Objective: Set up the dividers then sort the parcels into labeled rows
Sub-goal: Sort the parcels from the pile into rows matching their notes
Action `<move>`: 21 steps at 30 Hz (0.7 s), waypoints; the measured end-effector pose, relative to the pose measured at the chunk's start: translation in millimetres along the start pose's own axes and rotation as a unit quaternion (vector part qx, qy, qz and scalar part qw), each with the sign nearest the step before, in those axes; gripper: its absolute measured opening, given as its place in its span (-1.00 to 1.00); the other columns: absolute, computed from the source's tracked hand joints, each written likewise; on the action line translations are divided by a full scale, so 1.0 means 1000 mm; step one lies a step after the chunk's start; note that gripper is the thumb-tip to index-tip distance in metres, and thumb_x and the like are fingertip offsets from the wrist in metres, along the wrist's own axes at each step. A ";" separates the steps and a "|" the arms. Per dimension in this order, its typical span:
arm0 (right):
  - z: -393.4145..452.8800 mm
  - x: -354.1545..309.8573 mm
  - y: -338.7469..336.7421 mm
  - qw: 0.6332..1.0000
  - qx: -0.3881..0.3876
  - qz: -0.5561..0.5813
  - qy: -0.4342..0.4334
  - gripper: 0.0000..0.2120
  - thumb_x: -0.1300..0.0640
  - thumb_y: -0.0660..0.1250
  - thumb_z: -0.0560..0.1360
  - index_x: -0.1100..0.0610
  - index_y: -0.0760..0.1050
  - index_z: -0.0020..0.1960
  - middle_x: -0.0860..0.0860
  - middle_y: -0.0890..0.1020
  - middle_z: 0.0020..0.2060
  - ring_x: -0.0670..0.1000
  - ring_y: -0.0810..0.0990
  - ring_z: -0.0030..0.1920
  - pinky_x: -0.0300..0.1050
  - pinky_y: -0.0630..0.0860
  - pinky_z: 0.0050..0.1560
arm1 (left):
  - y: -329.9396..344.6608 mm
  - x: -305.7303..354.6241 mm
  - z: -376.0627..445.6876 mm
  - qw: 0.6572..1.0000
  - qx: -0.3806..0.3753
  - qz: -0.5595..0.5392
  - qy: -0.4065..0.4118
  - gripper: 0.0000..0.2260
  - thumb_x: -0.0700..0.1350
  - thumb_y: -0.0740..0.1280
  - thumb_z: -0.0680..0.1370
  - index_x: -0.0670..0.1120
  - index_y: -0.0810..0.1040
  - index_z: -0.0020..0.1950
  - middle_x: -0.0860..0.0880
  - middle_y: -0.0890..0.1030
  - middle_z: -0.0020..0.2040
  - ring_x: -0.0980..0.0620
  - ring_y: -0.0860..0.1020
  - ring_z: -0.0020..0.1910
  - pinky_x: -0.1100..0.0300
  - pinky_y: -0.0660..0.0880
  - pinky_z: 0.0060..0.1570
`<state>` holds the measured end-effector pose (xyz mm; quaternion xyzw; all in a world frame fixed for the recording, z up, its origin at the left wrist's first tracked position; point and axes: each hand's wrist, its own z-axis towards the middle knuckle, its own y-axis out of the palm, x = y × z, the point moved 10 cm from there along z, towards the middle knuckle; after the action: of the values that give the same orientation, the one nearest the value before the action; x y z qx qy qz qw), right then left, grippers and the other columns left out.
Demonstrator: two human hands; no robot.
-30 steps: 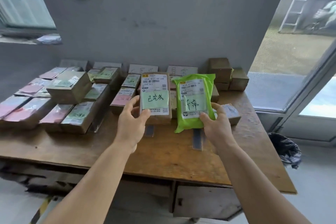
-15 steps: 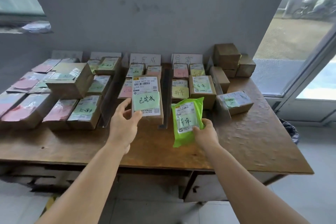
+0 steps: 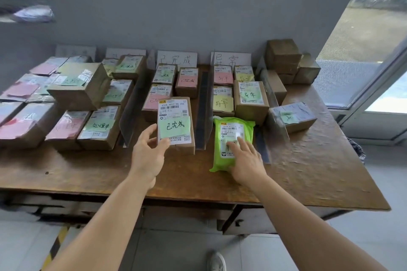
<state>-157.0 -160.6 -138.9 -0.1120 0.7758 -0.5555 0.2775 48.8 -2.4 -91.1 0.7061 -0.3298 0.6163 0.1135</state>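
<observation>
Parcels are going by label: left hand (image 3: 148, 156) is gripping the cardboard box (image 3: 176, 124) into its row, right hand (image 3: 246, 160) lying flat, pressing the green pouch (image 3: 231, 136) down.

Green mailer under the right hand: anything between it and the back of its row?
Yes. The right hand presses flat on the green mailer at the row's front end. Directly behind it sit a box with a yellow note and a taller box, filling the row to the sign.
</observation>
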 end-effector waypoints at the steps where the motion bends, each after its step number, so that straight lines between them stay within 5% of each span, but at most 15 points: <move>1: 0.002 -0.002 0.002 1.000 -0.004 -0.009 -0.013 -0.29 0.09 0.34 0.52 -0.09 0.03 0.54 -0.01 -0.03 0.56 0.09 -0.08 0.54 0.10 0.01 0.48 | 0.002 -0.002 0.001 1.000 -0.002 0.001 -0.003 -0.56 -0.12 0.32 0.57 0.12 0.31 0.42 -0.01 0.53 0.27 0.02 0.42 0.27 -0.11 0.39 0.31; 12: 0.011 -0.020 -0.013 0.998 -0.025 -0.025 -0.045 -0.26 -0.07 0.39 0.47 -0.04 0.09 0.53 -0.01 0.13 0.52 0.08 0.10 0.51 0.07 0.11 0.46 | 0.016 -0.021 0.016 0.999 -0.009 0.031 -0.023 -0.54 -0.15 0.33 0.57 0.10 0.31 0.43 -0.03 0.51 0.30 0.09 0.39 0.20 0.02 0.36 0.26; 15: 0.003 -0.033 -0.049 0.997 0.043 0.046 -0.038 -0.20 -0.09 0.42 0.43 0.01 0.07 0.52 -0.02 0.19 0.48 0.07 0.16 0.47 0.03 0.16 0.44 | 0.019 -0.021 0.025 0.999 -0.011 0.041 -0.021 -0.53 -0.14 0.33 0.57 0.11 0.30 0.43 -0.02 0.51 0.31 0.11 0.39 0.18 0.04 0.39 0.23; 18: -0.008 -0.078 -0.081 0.984 0.117 0.060 -0.119 -0.30 -0.06 0.37 0.48 0.00 0.12 0.50 -0.06 0.24 0.44 0.02 0.18 0.45 -0.04 0.17 0.43 | 0.024 -0.021 0.038 0.998 -0.016 0.060 -0.030 -0.54 -0.13 0.32 0.58 0.10 0.29 0.44 -0.01 0.49 0.32 0.13 0.38 0.15 0.07 0.41 0.17; 21: -0.010 -0.130 -0.077 0.970 0.106 -0.020 -0.218 -0.43 -0.01 0.26 0.55 0.02 0.16 0.50 -0.05 0.26 0.45 0.00 0.18 0.45 -0.07 0.08 0.46 | 0.031 -0.027 0.052 0.996 -0.031 0.077 -0.040 -0.54 -0.12 0.31 0.59 0.06 0.29 0.46 0.00 0.51 0.30 0.13 0.39 0.14 0.21 0.43 0.02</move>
<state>-66.5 -117.9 -25.5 -0.2161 0.6312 -0.6019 0.4388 70.8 -46.7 -135.6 0.6987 -0.4069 0.5837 0.0741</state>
